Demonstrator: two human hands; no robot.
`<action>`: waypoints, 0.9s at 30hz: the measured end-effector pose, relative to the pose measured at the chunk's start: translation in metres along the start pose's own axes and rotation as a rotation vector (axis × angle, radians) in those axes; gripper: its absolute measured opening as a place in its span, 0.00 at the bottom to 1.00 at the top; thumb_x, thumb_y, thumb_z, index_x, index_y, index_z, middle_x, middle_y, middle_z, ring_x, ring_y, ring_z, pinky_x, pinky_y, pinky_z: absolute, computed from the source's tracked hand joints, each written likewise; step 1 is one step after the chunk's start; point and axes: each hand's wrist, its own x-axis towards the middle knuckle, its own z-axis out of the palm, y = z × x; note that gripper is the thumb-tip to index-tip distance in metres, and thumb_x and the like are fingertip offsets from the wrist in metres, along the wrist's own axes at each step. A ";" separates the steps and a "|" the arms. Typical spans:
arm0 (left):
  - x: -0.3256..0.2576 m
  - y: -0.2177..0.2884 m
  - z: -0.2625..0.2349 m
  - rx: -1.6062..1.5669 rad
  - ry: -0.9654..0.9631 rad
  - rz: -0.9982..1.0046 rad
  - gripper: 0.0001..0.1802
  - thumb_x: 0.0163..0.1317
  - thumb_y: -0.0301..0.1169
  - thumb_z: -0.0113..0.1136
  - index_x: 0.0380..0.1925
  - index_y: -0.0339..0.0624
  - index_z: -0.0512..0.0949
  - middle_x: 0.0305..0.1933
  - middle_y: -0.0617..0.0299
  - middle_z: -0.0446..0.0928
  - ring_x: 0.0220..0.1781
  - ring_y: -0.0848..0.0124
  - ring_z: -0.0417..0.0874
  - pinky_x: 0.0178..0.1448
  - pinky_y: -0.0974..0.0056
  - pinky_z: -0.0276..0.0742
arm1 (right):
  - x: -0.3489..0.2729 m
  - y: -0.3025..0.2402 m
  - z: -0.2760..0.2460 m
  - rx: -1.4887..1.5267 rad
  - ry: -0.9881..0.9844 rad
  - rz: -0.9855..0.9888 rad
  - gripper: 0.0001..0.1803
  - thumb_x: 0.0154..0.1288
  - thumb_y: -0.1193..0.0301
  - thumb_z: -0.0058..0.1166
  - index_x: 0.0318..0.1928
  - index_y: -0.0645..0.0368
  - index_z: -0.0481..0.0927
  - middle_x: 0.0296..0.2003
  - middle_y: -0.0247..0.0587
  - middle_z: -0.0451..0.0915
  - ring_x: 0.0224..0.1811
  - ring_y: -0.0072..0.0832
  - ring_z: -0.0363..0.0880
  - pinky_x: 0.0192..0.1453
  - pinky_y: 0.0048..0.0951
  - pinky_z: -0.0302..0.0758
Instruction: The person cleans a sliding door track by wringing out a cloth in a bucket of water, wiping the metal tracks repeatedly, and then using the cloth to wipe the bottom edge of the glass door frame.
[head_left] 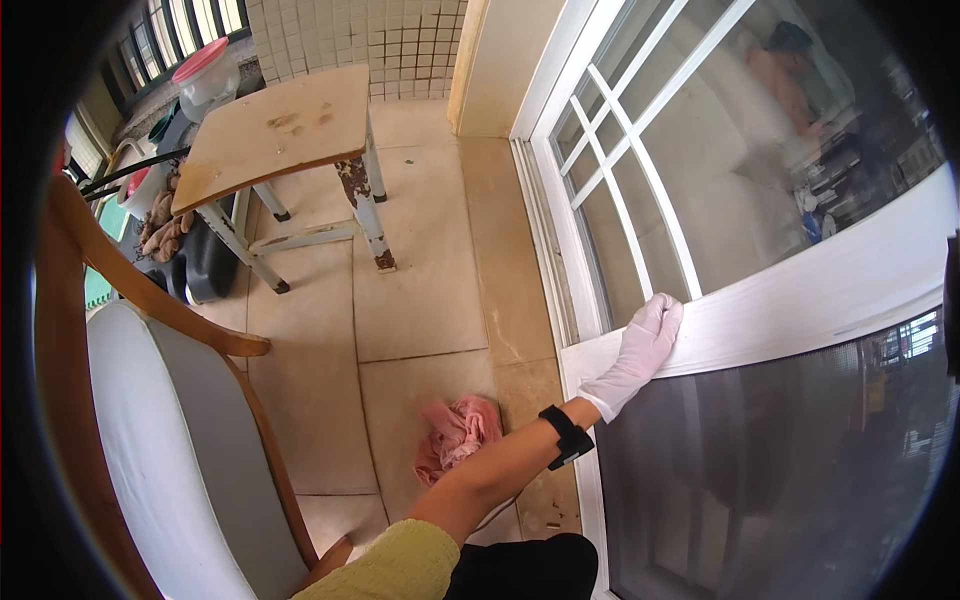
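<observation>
My left hand (642, 358), in a thin whitish glove, is closed against the wide white middle rail (800, 295) of a door. Its fingers curl in at the rail's upper edge, just under the glass, and whatever they hold is hidden. Above the rail is a glass pane (720, 150) with white grid bars; a dark screened panel (770, 470) fills the part below. My left forearm, with a black band at the wrist, reaches up from the lower edge. On the floor tiles beside it lies a crumpled pink cloth (462, 435). My right hand is out of view.
A worn wooden-topped stool (270, 120) with rusty legs stands ahead. At left is a wooden armchair (170, 300) with a pale cushion. Behind the stool are a clear tub with a red lid (205, 75) and dark containers. The door track (545, 230) runs along the floor.
</observation>
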 end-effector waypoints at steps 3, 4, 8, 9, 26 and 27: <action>-0.004 -0.001 0.001 0.028 0.053 0.104 0.10 0.67 0.34 0.48 0.33 0.39 0.70 0.31 0.48 0.73 0.36 0.52 0.76 0.42 0.56 0.70 | -0.029 -0.026 0.071 -0.064 -0.046 0.005 0.25 0.68 0.65 0.40 0.61 0.65 0.64 0.57 0.44 0.70 0.60 0.37 0.67 0.65 0.41 0.61; -0.005 -0.003 0.003 0.043 0.051 0.125 0.10 0.66 0.34 0.48 0.34 0.38 0.71 0.32 0.48 0.74 0.37 0.52 0.76 0.44 0.56 0.70 | -0.037 -0.033 0.097 -0.089 -0.079 -0.001 0.24 0.68 0.65 0.40 0.61 0.65 0.64 0.57 0.44 0.71 0.59 0.37 0.67 0.65 0.40 0.61; 0.000 -0.007 -0.017 0.072 -0.029 0.131 0.11 0.65 0.34 0.50 0.38 0.36 0.74 0.35 0.47 0.75 0.40 0.52 0.77 0.47 0.56 0.71 | -0.064 -0.059 0.209 -0.199 -0.288 -0.030 0.24 0.70 0.66 0.40 0.61 0.66 0.64 0.56 0.44 0.71 0.59 0.35 0.68 0.65 0.37 0.62; -0.001 -0.007 -0.020 0.055 -0.099 0.097 0.12 0.64 0.35 0.52 0.39 0.36 0.74 0.36 0.46 0.76 0.40 0.52 0.78 0.47 0.55 0.72 | -0.071 -0.065 0.237 -0.225 -0.355 -0.047 0.23 0.70 0.66 0.40 0.61 0.66 0.64 0.56 0.44 0.71 0.59 0.34 0.68 0.65 0.36 0.62; -0.231 -0.122 -0.273 1.290 -0.551 0.071 0.32 0.40 0.36 0.70 0.51 0.54 0.75 0.56 0.59 0.71 0.58 0.56 0.70 0.55 0.49 0.68 | -0.027 -0.129 0.612 -0.855 -1.095 -0.613 0.19 0.72 0.68 0.42 0.57 0.67 0.70 0.52 0.43 0.75 0.53 0.28 0.74 0.61 0.28 0.68; -0.227 -0.132 -0.276 1.287 -0.547 0.073 0.32 0.40 0.36 0.70 0.51 0.54 0.75 0.56 0.59 0.71 0.58 0.56 0.70 0.55 0.49 0.68 | -0.018 -0.128 0.627 -0.883 -1.176 -0.587 0.18 0.71 0.69 0.42 0.57 0.67 0.70 0.51 0.43 0.75 0.53 0.28 0.74 0.60 0.28 0.68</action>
